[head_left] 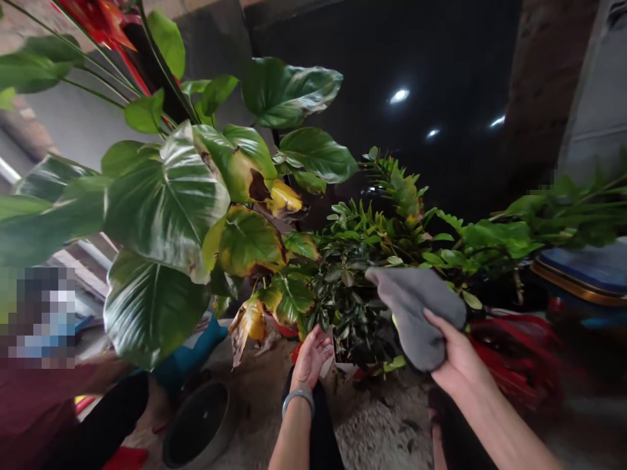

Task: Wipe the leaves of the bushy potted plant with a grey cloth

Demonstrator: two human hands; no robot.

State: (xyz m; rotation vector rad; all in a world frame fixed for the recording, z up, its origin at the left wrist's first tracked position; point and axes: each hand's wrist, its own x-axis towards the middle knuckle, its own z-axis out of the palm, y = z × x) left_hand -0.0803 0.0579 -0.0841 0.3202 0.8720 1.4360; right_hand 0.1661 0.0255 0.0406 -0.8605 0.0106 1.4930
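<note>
While the right hand (458,356) is raised in front of the shrub (345,307), its fingers are closed around a grey cloth (416,310). The cloth is bunched in the palm, and its free end sticks up and to the left, over the shrub's upper right leaves. Whether the cloth touches those leaves cannot be told.

The left hand (312,356) sits lower and to the left, palm up, with the fingers loosely spread and slightly curled, holding nothing. The fingertips reach the shrub's lowest dark leaves, though contact is unclear. A grey bracelet (298,397) circles that wrist.

The shrub stands on a gravelly floor (377,424) between the two hands. Behind it rise taller fronds (396,189) with small glossy leaflets.

To the left a large plant (166,202) spreads broad shiny leaves, several of them yellowed with brown edges. One yellow leaf (247,323) hangs just left of the left hand. Red blooms (98,19) show at the top left.

A dark bowl (198,424) rests on the floor at lower left. Beside it sits another person, seen as a maroon sleeve (44,398). At the right, behind the right hand, lies a blurred red object (514,352).
</note>
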